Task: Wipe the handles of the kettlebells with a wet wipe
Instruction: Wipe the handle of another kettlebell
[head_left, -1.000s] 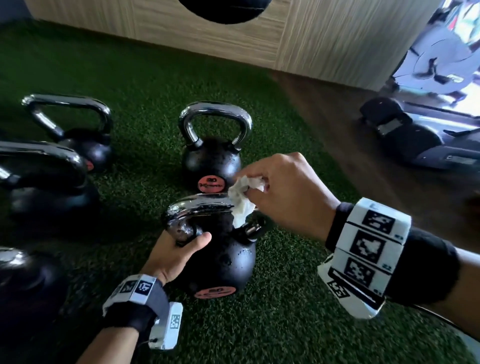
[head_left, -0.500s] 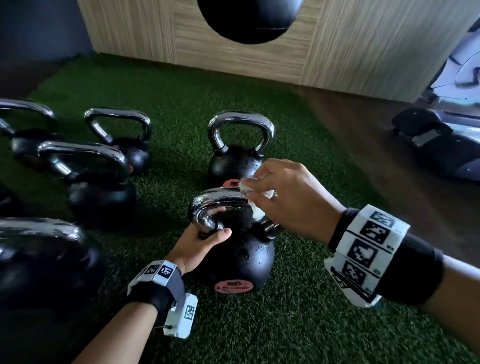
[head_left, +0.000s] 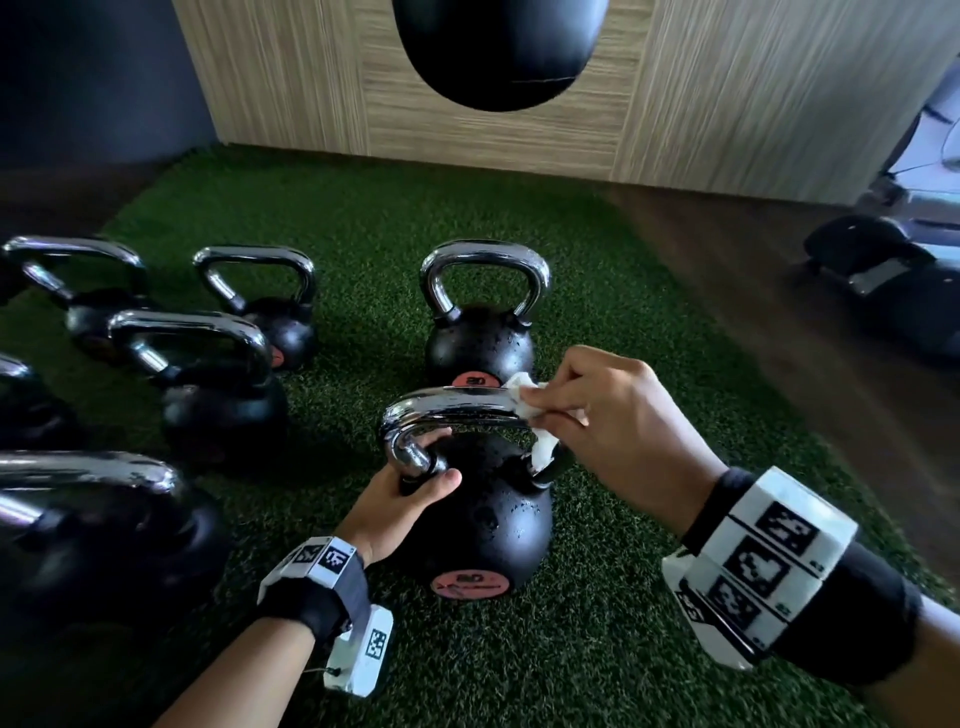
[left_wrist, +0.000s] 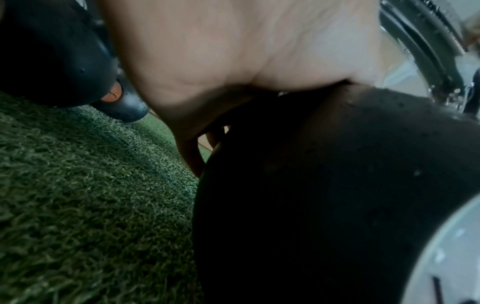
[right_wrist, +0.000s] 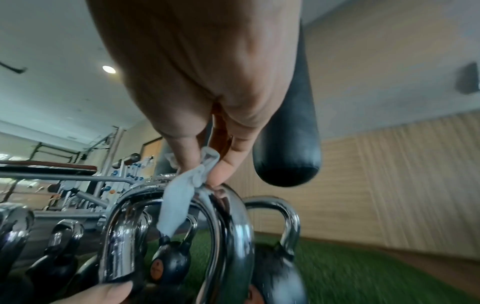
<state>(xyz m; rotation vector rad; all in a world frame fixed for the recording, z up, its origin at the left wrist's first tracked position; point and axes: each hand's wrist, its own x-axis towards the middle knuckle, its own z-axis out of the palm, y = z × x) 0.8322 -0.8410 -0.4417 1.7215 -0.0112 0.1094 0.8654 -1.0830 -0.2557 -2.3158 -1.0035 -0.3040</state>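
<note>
A black kettlebell (head_left: 483, 525) with a chrome handle (head_left: 447, 410) stands on green turf just in front of me. My left hand (head_left: 410, 488) grips the left leg of that handle, thumb across the front. My right hand (head_left: 597, 415) pinches a crumpled white wet wipe (head_left: 530, 410) against the handle's right end; part of the wipe hangs down the right leg. In the right wrist view the wipe (right_wrist: 182, 195) drapes over the chrome handle (right_wrist: 145, 201) between thumb and fingers. The left wrist view shows my palm (left_wrist: 233, 61) against the dark kettlebell body (left_wrist: 324, 185).
A second kettlebell (head_left: 480, 332) stands directly behind the held one. Several more kettlebells (head_left: 218, 395) crowd the left side of the turf (head_left: 597, 649). A black punching bag (head_left: 498, 47) hangs ahead before a wood-panel wall (head_left: 727, 93). Dark gym equipment (head_left: 893, 280) lies at right.
My right hand has slid the wipe rightward along the handle toward its right bend. The left hand keeps its grip on the left leg. My head view has shifted right and closer.
</note>
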